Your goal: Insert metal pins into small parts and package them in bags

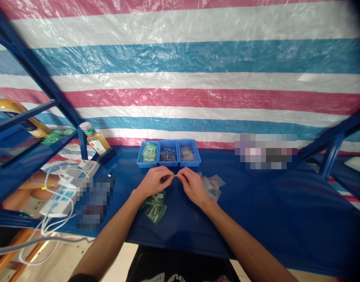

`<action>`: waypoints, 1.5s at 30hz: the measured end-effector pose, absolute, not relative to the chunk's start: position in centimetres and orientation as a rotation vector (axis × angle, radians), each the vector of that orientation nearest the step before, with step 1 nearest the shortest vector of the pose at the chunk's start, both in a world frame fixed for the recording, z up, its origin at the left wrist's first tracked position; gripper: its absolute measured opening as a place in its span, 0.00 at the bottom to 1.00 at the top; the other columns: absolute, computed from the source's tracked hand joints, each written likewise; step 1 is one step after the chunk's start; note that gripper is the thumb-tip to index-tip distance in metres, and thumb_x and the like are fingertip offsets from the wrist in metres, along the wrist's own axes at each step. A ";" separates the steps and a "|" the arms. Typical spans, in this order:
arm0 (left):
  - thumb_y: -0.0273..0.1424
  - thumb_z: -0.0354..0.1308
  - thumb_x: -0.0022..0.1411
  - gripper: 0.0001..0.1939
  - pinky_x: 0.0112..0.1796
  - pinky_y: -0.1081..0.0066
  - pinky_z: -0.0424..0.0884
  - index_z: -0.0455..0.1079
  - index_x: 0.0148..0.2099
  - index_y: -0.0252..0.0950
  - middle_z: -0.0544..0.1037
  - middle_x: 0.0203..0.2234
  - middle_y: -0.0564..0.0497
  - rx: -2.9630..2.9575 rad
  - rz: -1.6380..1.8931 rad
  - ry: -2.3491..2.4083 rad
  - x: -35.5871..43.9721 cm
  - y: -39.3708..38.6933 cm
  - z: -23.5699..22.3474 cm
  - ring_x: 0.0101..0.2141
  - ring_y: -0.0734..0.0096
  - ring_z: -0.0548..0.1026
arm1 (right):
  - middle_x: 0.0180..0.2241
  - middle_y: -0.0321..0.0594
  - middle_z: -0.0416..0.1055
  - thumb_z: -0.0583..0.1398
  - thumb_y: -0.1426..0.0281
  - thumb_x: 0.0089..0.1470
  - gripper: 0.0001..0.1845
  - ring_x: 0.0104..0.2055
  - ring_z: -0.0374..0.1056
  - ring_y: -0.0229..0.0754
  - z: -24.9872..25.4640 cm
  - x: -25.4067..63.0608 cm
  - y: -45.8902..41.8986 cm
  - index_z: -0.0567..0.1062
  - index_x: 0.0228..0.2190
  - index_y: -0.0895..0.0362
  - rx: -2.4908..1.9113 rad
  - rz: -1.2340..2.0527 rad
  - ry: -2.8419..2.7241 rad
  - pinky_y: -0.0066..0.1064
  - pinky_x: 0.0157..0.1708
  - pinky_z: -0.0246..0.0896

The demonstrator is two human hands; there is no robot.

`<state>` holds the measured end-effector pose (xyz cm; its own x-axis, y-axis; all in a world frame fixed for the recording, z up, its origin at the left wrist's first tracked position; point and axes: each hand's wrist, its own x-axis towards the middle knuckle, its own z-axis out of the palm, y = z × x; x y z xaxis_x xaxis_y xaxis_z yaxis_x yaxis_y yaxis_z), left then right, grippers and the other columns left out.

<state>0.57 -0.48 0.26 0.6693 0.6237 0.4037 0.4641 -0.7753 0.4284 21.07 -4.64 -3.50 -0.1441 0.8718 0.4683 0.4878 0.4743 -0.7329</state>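
My left hand (pixel 156 180) and my right hand (pixel 192 183) meet above the middle of the table, each with thumb and forefinger pinched. Between the fingertips shows a small shiny metal piece (pixel 175 176), too small to tell its exact kind. Just beyond stand three blue bins in a row: one with green packets (pixel 149 152), one with loose metal pins (pixel 168 155), one with clear packets (pixel 187 153). Several green packets (pixel 155 209) lie below my left hand. By my right hand are clear plastic bags (pixel 212 185) with small brownish pieces inside.
A power strip (pixel 58 199) with tangled white cables lies at the left, beside a blurred-out object (pixel 96 201). A bottle (pixel 94 138) stands at the table's back left corner. Blue frame posts rise on both sides; a striped sheet (pixel 197 82) hangs behind. Another person's limb (pixel 24 186) shows at far left.
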 end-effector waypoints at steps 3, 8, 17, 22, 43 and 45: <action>0.31 0.55 0.71 0.09 0.32 0.73 0.65 0.76 0.41 0.35 0.75 0.29 0.50 2.591 0.782 0.860 0.5 -0.4 0.3 0.29 0.72 0.71 | 0.38 0.41 0.77 0.55 0.64 0.68 0.10 0.36 0.73 0.45 -3.8 21.0 -4.6 0.76 0.43 0.52 -1.172 0.536 -1.763 0.34 0.39 0.67; 0.30 0.55 0.70 0.08 0.32 0.74 0.64 0.76 0.41 0.35 0.75 0.30 0.50 2.589 0.767 0.872 0.4 -0.4 0.3 0.29 0.72 0.71 | 0.38 0.40 0.77 0.55 0.67 0.68 0.08 0.37 0.73 0.45 -4.0 20.9 -4.6 0.75 0.42 0.52 -1.130 0.516 -1.801 0.34 0.39 0.66; 0.32 0.53 0.71 0.11 0.33 0.72 0.66 0.77 0.41 0.35 0.75 0.29 0.49 2.588 0.779 0.876 0.5 -0.4 0.3 0.29 0.71 0.71 | 0.36 0.40 0.76 0.53 0.66 0.69 0.12 0.38 0.72 0.45 -3.6 21.2 -4.5 0.75 0.36 0.52 -1.156 0.515 -1.810 0.35 0.42 0.66; 0.32 0.54 0.72 0.10 0.32 0.73 0.65 0.76 0.42 0.36 0.76 0.30 0.49 2.578 0.760 0.882 0.4 -0.4 0.4 0.30 0.72 0.72 | 0.39 0.40 0.77 0.55 0.67 0.68 0.09 0.38 0.73 0.45 -4.0 21.1 -4.5 0.75 0.44 0.51 -1.128 0.526 -1.803 0.34 0.41 0.66; 0.33 0.54 0.73 0.11 0.33 0.73 0.66 0.77 0.43 0.35 0.76 0.30 0.50 2.585 0.779 0.886 0.5 -0.3 0.0 0.29 0.73 0.72 | 0.37 0.38 0.77 0.54 0.67 0.68 0.08 0.39 0.74 0.45 -3.9 21.1 -4.7 0.74 0.40 0.52 -1.214 0.523 -1.787 0.33 0.42 0.64; 0.34 0.54 0.73 0.12 0.32 0.73 0.66 0.77 0.43 0.35 0.76 0.30 0.50 2.590 0.786 0.882 0.5 -0.3 0.0 0.30 0.72 0.72 | 0.36 0.38 0.77 0.54 0.66 0.69 0.09 0.38 0.73 0.45 -3.7 21.1 -4.7 0.74 0.39 0.52 -1.229 0.508 -1.791 0.33 0.40 0.63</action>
